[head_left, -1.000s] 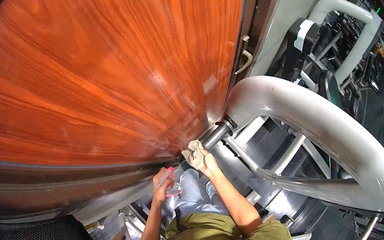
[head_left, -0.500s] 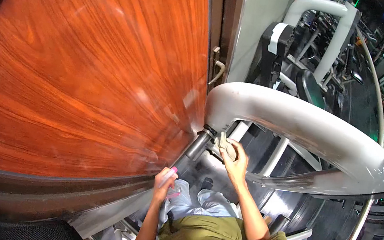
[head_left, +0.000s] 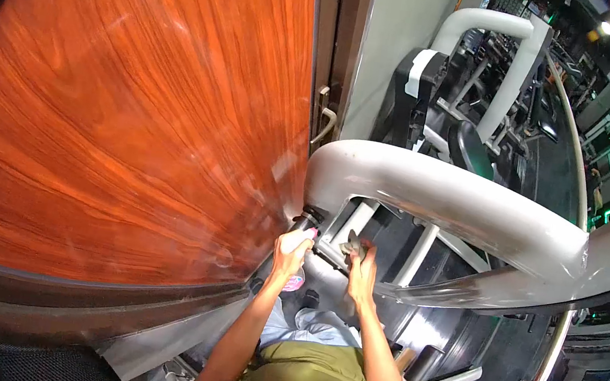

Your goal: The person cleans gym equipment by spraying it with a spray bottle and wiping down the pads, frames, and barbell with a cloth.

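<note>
Cloth (head_left: 351,246) near pale curved frame (head_left: 442,186), glossy black gym floor (head_left: 389,240).

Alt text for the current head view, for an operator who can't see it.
A person's left hand grips a pink-topped spray bottle and the right hand holds a cloth, both near a thick pale frame tube beside a glossy wood-grain panel.

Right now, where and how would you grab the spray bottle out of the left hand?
Probably by the lower body of the spray bottle, coming from the right-hand side. It sticks out below the left hand, whose fingers wrap the upper part under the pink top. The wood panel lies off to the other side. The right hand already holds a cloth.
</note>
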Motion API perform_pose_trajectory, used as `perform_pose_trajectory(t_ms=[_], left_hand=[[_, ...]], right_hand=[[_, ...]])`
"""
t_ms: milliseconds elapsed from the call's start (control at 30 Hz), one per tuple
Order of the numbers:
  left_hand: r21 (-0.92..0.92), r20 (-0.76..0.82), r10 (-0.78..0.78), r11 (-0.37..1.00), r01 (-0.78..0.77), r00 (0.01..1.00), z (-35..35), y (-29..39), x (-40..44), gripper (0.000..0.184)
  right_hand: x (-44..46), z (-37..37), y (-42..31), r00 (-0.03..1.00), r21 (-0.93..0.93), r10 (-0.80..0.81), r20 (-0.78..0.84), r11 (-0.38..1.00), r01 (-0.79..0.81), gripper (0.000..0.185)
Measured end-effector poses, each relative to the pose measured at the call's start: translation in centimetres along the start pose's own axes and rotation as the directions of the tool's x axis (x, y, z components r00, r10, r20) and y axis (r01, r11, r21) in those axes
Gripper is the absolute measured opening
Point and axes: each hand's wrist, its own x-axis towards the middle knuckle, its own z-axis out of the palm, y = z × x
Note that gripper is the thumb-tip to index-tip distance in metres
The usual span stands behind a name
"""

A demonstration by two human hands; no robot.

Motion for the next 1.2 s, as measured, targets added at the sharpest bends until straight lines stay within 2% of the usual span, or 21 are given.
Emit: perform_pose_trajectory(t_ms=[67, 100, 133, 200, 233, 267, 367, 400, 467, 533, 600, 633, 667, 733, 767, 900, 1000, 1033, 1067, 1167, 1200], left_hand=[[-0.084, -0.027, -0.064, 0.995, 0.062, 0.998, 0.3, 0.7, -0.1, 0.014], [-0.139, 0.006, -0.102, 0.985, 0.102, 0.995, 0.0, 0.8, -0.3, 0.012], [-0.14, 0.006, -0.102, 0.985, 0.102, 0.995, -0.2, 0.9, -0.7, 0.012], [-0.197, -0.021, -0.085, 0.977, 0.079, 0.996, -0.8, 1.1, -1.6, 0.01], [-0.189, -0.005, -0.097, 0.977, 0.095, 0.995, -1.3, 0.4, -2.0, 0.008], [-0.188, -0.011, -0.101, 0.977, 0.097, 0.995, -1.8, -0.3, -2.5, 0.008], [-0.193, 0.018, -0.112, 0.975, 0.113, 0.994, -3.3, 0.6, -4.5, 0.006], [-0.19, 0.012, -0.114, 0.975, 0.115, 0.993, -3.8, 0.5, -5.0, 0.006], [-0.2, -0.024, -0.143, 0.97, 0.135, 0.989, -4.7, 0.3, -6.1, 0.006], [-0.194, -0.033, -0.164, 0.969, 0.155, 0.986, -5.8, 0.1, -7.1, 0.005], [-0.137, -0.058, -0.128, 0.983, 0.12, 0.99, -6.5, 0.0, -7.6, 0.005], [-0.145, -0.067, -0.155, 0.979, 0.144, 0.986, -6.8, -0.1, -7.9, 0.009], [-0.143, -0.068, -0.159, 0.979, 0.148, 0.985, -7.2, -0.1, -8.2, 0.009], [-0.114, -0.074, -0.174, 0.98, 0.165, 0.982, -7.8, 0.0, -8.4, 0.013], [-0.084, -0.078, -0.175, 0.982, 0.168, 0.981, -8.0, 0.1, -8.6, 0.016], [-0.084, -0.063, -0.22, 0.973, 0.214, 0.973, -8.2, 1.2, -9.0, 0.017], [-0.037, -0.072, -0.194, 0.981, 0.192, 0.978, -8.3, 1.4, -9.1, 0.02], [-0.045, -0.071, -0.186, 0.982, 0.183, 0.98, -8.2, 1.6, -9.2, 0.019], [-0.055, -0.071, -0.178, 0.983, 0.175, 0.981, -8.1, 1.7, -9.3, 0.018], [-0.148, -0.074, -0.188, 0.973, 0.176, 0.979, -7.9, 1.4, -9.4, 0.014], [-0.156, -0.083, -0.196, 0.971, 0.181, 0.977, -8.0, 1.4, -9.6, 0.014]], right_hand=[[-0.1, 0.1, 0.6, 0.999, -0.003, -0.039, -0.031, 0.999, 0.039, 0.043], [0.2, 0.4, 0.0, 0.976, -0.039, -0.189, -0.111, 0.982, 0.186, 0.038], [0.5, 0.5, -0.7, 0.976, -0.04, -0.19, -0.11, 0.982, 0.187, 0.038], [1.8, 0.7, -2.6, 0.902, -0.088, -0.425, -0.074, 0.904, 0.419, 0.036], [2.8, 1.0, -4.3, 0.836, -0.03, -0.537, -0.114, 0.843, 0.537, 0.034], [3.8, 1.5, -4.8, 0.838, -0.026, -0.535, -0.109, 0.844, 0.536, 0.034], [6.6, 3.6, -3.1, 0.773, -0.177, -0.613, -0.164, 0.789, 0.588, 0.026], [7.0, 4.4, -1.8, 0.775, -0.17, -0.611, -0.161, 0.791, 0.588, 0.026], [7.2, 5.3, 0.5, 0.859, -0.126, -0.5, -0.111, 0.864, 0.487, 0.03], [7.2, 5.6, 2.3, 0.869, -0.171, -0.492, -0.047, 0.861, 0.479, 0.029], [7.7, 5.9, 3.9, 0.924, -0.116, -0.379, 0.058, 0.916, 0.383, 0.028], [7.5, 5.3, 2.0, 0.956, -0.037, -0.278, 0.091, 0.959, 0.283, 0.031], [7.0, 4.8, 0.8, 0.957, -0.035, -0.275, 0.093, 0.96, 0.279, 0.031], [6.8, 4.2, -0.9, 0.88, -0.14, -0.475, -0.017, 0.873, 0.468, 0.033], [6.7, 4.2, -1.5, 0.871, -0.172, -0.487, -0.068, 0.865, 0.471, 0.039], [6.8, 4.7, -3.2, 0.815, -0.061, -0.557, -0.159, 0.83, 0.555, 0.045], [7.0, 6.8, 0.6, 0.918, -0.175, -0.393, -0.058, 0.909, 0.379, 0.037], [7.1, 7.4, 1.4, 0.915, -0.199, -0.402, -0.036, 0.9, 0.387, 0.035], [7.2, 7.7, 2.3, 0.953, -0.191, -0.303, -0.006, 0.936, 0.296, 0.036], [6.9, 7.4, 0.3, 0.953, -0.232, -0.303, 0.007, 0.927, 0.296, 0.035], [6.2, 6.8, -1.3, 0.941, -0.186, -0.339, 0.004, 0.924, 0.334, 0.034]])
